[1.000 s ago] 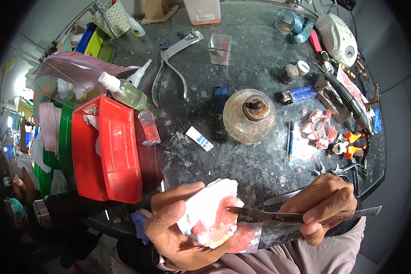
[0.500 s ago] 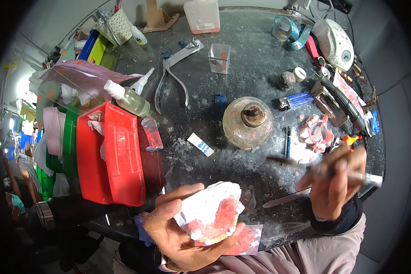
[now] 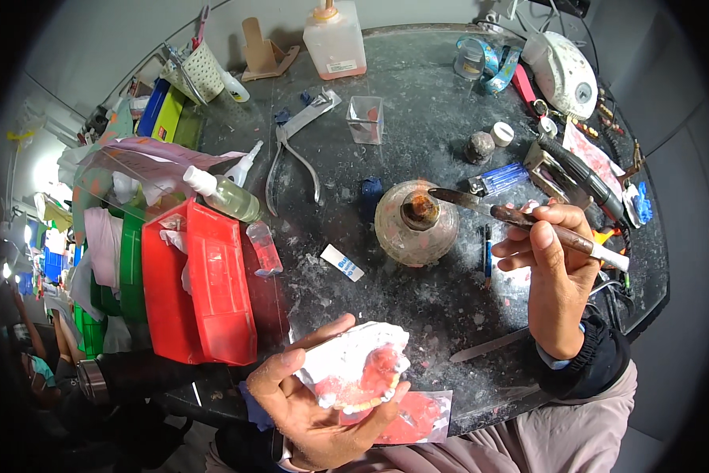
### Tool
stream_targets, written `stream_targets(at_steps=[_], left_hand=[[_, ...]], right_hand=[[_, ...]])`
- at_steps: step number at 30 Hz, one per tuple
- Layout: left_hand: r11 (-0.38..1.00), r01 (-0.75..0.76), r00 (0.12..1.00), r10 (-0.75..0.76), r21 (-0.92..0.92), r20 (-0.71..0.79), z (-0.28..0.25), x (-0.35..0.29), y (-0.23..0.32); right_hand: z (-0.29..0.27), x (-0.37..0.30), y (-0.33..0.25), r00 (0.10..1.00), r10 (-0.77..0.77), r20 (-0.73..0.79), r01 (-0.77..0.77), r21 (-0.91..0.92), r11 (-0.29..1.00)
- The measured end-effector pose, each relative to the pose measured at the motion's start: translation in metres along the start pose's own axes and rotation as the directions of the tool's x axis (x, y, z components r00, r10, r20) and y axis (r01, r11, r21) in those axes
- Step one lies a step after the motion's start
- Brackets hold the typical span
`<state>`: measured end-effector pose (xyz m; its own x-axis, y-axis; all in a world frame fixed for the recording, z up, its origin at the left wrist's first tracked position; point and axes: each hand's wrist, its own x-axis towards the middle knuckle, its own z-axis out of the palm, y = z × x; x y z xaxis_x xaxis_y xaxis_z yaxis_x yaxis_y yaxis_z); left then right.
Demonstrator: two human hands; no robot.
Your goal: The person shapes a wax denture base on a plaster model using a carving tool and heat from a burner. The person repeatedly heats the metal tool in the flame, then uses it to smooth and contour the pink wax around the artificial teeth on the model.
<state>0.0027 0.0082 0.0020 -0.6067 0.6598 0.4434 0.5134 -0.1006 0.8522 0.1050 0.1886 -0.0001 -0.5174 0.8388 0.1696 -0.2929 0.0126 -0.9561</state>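
Note:
My left hand (image 3: 307, 398) cups a white plaster dental cast (image 3: 354, 366) with pink wax and a row of teeth, low at the table's front edge. My right hand (image 3: 551, 272) grips a long wax knife (image 3: 520, 221) by its dark handle. The knife's metal blade tip reaches over the wick of a round glass spirit lamp (image 3: 415, 223) at the table's middle.
A red plastic bin (image 3: 208, 296) stands at the left beside a clear bottle (image 3: 228, 197). Pliers (image 3: 291, 158), a small clear cup (image 3: 366, 120), a blue lighter (image 3: 500, 179), a dark handpiece (image 3: 579, 169) and a flat metal spatula (image 3: 488, 345) lie on the dark round table (image 3: 417, 87).
My right hand lifted the knife away from the cast and carried it up and right until its blade sits over the lamp. My left hand kept the cast and tilted it slightly.

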Motion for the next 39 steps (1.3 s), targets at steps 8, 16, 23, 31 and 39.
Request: stream_targets(at_steps=[8, 16, 23, 31, 39], left_hand=[[0.995, -0.035, 0.997, 0.04, -0.095, 0.06, -0.002, -0.005, 0.001], [0.985, 0.025, 1.0, -0.026, -0.173, -0.005, 0.0, 0.001, 0.003], [0.994, 0.058, 0.998, -0.055, -0.098, 0.032, -0.006, -0.001, 0.005], [0.985, 0.068, 0.997, -0.075, -0.161, -0.036, -0.004, -0.004, 0.005], [0.99, -0.095, 0.994, 0.087, 0.108, 0.069, -0.012, -0.005, -0.007]], right_hand=[[0.0, -0.001, -0.001, 1.0, -0.003, -0.01, 0.003, -0.005, 1.0], [-0.001, -0.005, -0.003, 0.997, -0.066, 0.033, 0.066, -0.014, 0.998], [-0.005, -0.019, -0.003, 0.818, -0.422, 0.391, 0.364, 0.215, 0.906], [0.0, -0.023, -0.002, 0.746, -0.422, 0.515, 0.387, 0.181, 0.904], [0.001, -0.023, -0.002, 0.757, -0.425, 0.496, 0.403, 0.157, 0.901]])
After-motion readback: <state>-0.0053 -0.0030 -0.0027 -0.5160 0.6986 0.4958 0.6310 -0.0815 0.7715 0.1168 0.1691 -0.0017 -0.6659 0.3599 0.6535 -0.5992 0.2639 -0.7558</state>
